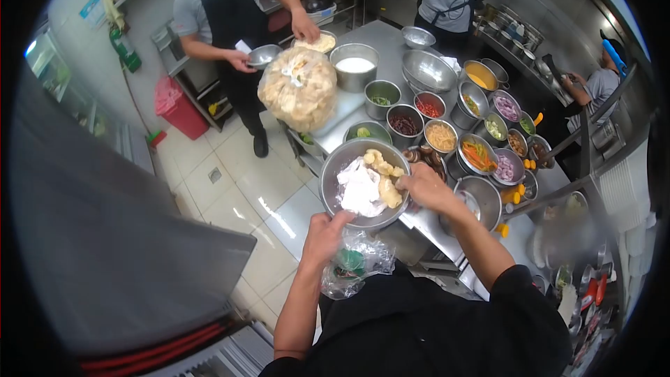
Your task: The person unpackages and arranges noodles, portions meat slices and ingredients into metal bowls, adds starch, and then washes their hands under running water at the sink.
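Note:
Both my hands hold a metal bowl (pixel 328 172) in front of my body, tilted toward me. White powder (pixel 361 187) lies in a heap inside it, with pale yellow battered-looking lumps (pixel 390 193) along its right side. My left hand (pixel 325 239) grips the near rim, thumb over the edge. Around the right rim, my right hand (pixel 426 186) is closed, its fingertips close to the lumps; some fingers are hidden. A clear plastic bag (pixel 359 262) with something green in it is just below the bowl, against my dark apron.
A steel table (pixel 382 33) carries several metal pots of cut vegetables, including carrot strips (pixel 477 156) and chopped red pieces (pixel 429 105). Ahead stands a large bag of pale chips (pixel 299 89). A co-worker (pixel 234 10) holds a small bowl behind it. Tiled floor (pixel 269 171) lies left.

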The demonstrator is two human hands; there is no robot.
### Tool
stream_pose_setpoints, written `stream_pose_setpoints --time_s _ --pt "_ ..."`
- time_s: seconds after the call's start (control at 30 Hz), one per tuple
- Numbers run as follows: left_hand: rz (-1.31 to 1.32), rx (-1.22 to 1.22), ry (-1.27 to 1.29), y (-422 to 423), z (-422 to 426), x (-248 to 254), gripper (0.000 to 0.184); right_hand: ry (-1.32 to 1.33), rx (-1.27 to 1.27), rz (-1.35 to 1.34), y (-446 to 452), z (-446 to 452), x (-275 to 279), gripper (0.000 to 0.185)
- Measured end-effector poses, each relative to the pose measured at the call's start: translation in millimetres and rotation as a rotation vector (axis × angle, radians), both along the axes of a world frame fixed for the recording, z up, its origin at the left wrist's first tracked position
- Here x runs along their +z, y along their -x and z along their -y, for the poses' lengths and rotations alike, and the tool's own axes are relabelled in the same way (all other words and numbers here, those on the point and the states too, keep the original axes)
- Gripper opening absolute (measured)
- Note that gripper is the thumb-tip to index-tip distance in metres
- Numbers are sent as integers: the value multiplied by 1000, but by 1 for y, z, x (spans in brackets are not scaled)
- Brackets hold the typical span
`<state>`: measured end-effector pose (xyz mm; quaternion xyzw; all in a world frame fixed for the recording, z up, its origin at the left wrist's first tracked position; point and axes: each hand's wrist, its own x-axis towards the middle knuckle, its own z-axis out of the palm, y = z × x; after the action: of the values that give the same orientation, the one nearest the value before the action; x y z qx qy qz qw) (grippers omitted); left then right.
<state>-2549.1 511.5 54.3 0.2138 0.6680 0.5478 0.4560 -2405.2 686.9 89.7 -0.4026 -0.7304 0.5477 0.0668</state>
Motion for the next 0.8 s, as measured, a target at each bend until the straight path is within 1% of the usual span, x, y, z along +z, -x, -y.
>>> stream_pose_setpoints --time_s 0.03,0.07,0.1,0.17,0.2,0.23,0.27,0.3,0.33,0.37,0.4,0.43,0.5,0.53,0.57,0.6,0.63,0.67,0.7,0.73,0.77,0.8 --pt "44 6 -63 9 -12 4 32 -63 -24 -7 8 -11 2 24" --pt "87 16 -126 19 -24 7 30 46 -86 5 22 -11 36 23" --pt "78 11 -123 31 -33 12 30 79 -97 -28 32 -34 21 22" --pt "23 -20 -164 65 -48 23 24 42 -141 -76 57 -75 18 22" --pt "10 -29 -160 87 -55 24 24 -86 -145 -120 76 -98 16 22" --pt "-104 -29 -227 110 -57 23 23 -82 -214 -74 84 -119 21 22" --pt "-214 -33 -290 133 -58 20 22 -114 -230 -135 96 -156 -2 23" --pt "-312 8 -279 157 -59 15 21 -146 -249 -194 107 -194 -25 24" --pt "-411 54 -274 182 -59 8 21 -101 -263 -140 120 -218 -15 23" --pt "-491 169 -297 207 -55 -10 21 -59 -265 -87 135 -243 -4 22" --pt "-569 293 -312 232 -51 -23 21 -65 -361 -112 151 -272 -7 22" --pt "-570 312 -291 260 -49 -20 21 -67 -445 -131 165 -303 -18 23" --pt "-567 358 -163 304 -41 -15 21 11 -515 -282 188 -378 -57 25" --pt "-622 461 -91 315 -42 -10 21 0 -504 -266 199 -409 -68 27" --pt "-672 572 -13 327 -43 -4 22 67 -571 -361 206 -439 -87 33" --pt "-648 662 -3 344 -39 -9 22 143 -601 -367 212 -480 -118 39" --pt "-626 750 1 363 -35 -16 22 196 -643 -413 221 -494 -128 44" --pt "-607 831 -14 378 -33 -17 22 307 -678 -425 226 -522 -147 49" --pt "-591 904 -34 392 -29 -16 22 327 -735 -447 224 -543 -169 55" --pt "-583 953 -19 407 -25 -14 22 399 -740 -417 225 -563 -190 55" --pt "-459 1086 -38 423 -23 -12 23 354 -827 -328 234 -544 -179 44" --pt "-330 1200 -59 434 -20 -14 25 469 -784 -336 229 -552 -197 41"
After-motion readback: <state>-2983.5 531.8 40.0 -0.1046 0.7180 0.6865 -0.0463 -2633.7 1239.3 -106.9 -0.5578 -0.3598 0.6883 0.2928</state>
